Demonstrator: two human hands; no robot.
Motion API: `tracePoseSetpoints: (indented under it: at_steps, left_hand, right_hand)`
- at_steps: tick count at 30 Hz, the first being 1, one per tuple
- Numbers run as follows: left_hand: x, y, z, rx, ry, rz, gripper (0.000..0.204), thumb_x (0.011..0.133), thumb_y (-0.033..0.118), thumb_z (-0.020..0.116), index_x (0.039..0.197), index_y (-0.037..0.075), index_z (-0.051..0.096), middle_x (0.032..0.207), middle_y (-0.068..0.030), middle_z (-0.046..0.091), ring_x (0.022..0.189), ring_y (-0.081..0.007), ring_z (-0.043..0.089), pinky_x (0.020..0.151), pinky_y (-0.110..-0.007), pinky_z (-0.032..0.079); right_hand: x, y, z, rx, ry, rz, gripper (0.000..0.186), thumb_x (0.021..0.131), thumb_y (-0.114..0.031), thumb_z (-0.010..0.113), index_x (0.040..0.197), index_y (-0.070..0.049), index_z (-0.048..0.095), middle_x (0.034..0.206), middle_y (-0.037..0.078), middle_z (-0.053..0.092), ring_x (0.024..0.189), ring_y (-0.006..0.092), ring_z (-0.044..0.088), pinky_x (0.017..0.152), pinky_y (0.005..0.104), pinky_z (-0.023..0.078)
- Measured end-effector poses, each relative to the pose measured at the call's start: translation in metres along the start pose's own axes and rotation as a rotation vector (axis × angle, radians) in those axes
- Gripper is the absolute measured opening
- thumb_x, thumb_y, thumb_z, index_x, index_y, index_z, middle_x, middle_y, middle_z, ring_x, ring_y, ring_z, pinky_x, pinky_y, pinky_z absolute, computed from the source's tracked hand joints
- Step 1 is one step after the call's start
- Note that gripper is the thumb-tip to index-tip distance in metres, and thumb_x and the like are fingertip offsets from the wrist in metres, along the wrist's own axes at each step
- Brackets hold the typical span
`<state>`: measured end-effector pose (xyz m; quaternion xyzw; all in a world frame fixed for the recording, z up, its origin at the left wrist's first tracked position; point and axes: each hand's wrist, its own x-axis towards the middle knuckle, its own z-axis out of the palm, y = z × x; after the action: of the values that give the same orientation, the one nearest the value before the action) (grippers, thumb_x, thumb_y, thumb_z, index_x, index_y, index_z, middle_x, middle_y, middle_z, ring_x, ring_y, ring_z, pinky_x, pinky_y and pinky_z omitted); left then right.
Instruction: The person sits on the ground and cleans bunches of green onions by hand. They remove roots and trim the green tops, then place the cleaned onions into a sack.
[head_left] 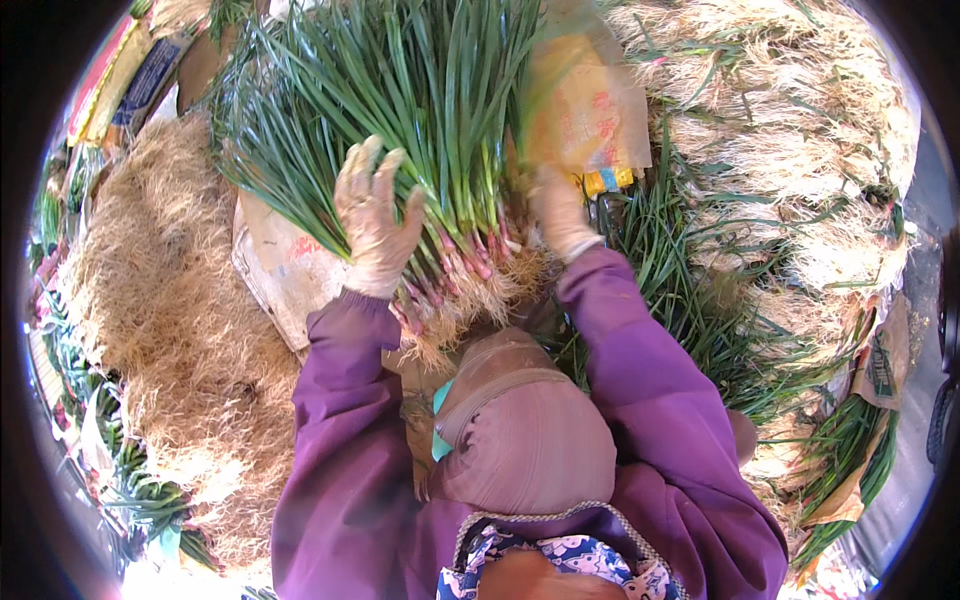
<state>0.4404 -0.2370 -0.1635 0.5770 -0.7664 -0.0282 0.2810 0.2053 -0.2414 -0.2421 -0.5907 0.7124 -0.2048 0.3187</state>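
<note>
Closest to the lens sits a mauve cap brim (520, 420), with purple sleeves (340, 440) running up from beside it toward the bunch of green onions (420, 130) — the landmark for all else.

That bunch lies just beyond the cap, green blades fanning away from the person and pinkish stalks and pale roots pointing back toward them, apparently so the root ends sit level and within easy reach.

Gloved left hand (375, 220) lies flat on the bunch's left side, fingers (368, 165) apart and spread over the blades, pressing rather than gripping; the spread seems meant to keep the loose stalks from sliding off.

Gloved right hand (560, 215) is at the bunch's right edge, touching it near the stalks, as if bracing the other flank — whether its fingers are curled shut or apart, I cannot tell.

Just right of the bunch, above that hand, is a yellowish plastic bag (585, 110). Under the bunch's left side shows worn cardboard (280, 270). Heaps of rooted onions (170, 300) are piled to its left, and more (800, 130) to its right.
</note>
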Motion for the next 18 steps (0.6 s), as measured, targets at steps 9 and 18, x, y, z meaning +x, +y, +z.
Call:
tracePoseSetpoints:
  at_steps: [9,18]
  left_hand:
    - [0.059,0.055,0.072,-0.068,-0.494,0.574,0.035,0.082,0.02,0.061,0.115,0.009,0.061,0.129,-0.007,0.055,0.127,-0.0243,0.045,0.111,-0.042,0.029]
    - [0.103,0.057,0.106,0.163,-0.849,0.311,0.039,0.089,0.041,0.054,0.111,0.011,0.066,0.116,-0.0087,0.062,0.119,-0.0269,0.051,0.11,-0.048,0.027]
  right_hand:
    - [0.015,0.03,0.054,-0.319,-0.171,-0.63,0.02,0.087,-0.013,0.051,0.1,-0.008,0.066,0.103,0.016,0.065,0.095,0.0305,0.064,0.079,0.0386,0.051]
    - [0.084,0.135,-0.084,-0.507,0.309,0.092,0.053,0.088,-0.034,0.06,0.123,0.005,0.05,0.106,0.029,0.061,0.1,0.037,0.061,0.086,0.0414,0.048]
